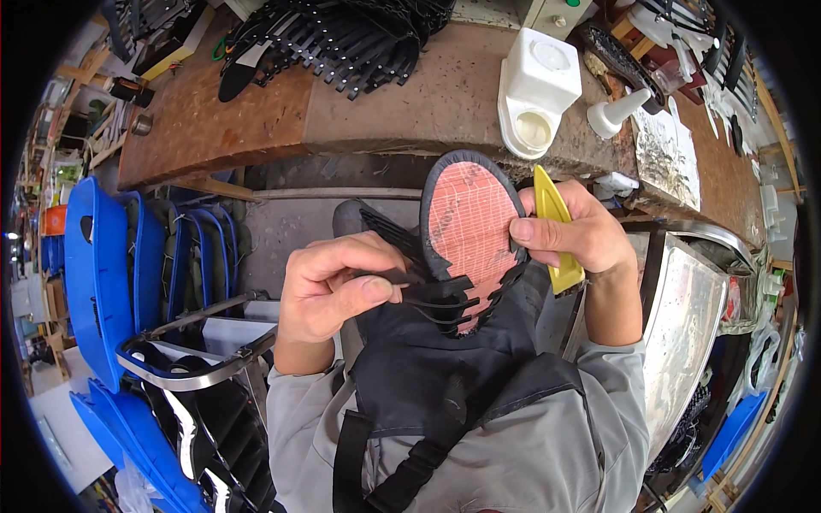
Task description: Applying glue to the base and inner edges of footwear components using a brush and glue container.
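Note:
Over my lap is a sandal insole [475,218] with its pinkish-red, white-lined underside up and a black rim around it. Black straps [440,299] wrap over its lower edges. My left hand [338,278] pinches strap ends at the lower left of the insole. With thumb and fingers closed, my right hand [577,227] holds the insole's right edge and also a yellow flat-handled tool [560,274]. Short dark bristles seem to show at the tool's lower end, like a brush. Behind my left hand, another dark strapped piece [376,218] is partly hidden.
On the brown workbench [368,120] lies a pile of black strapped uppers [333,38]. A white glue pot [539,90] stands at its front edge, near a white nozzle bottle [616,114]. Blue trays [98,274] and a metal-framed rack [201,376] stand left; a metal-edged cart [684,325] stands right.

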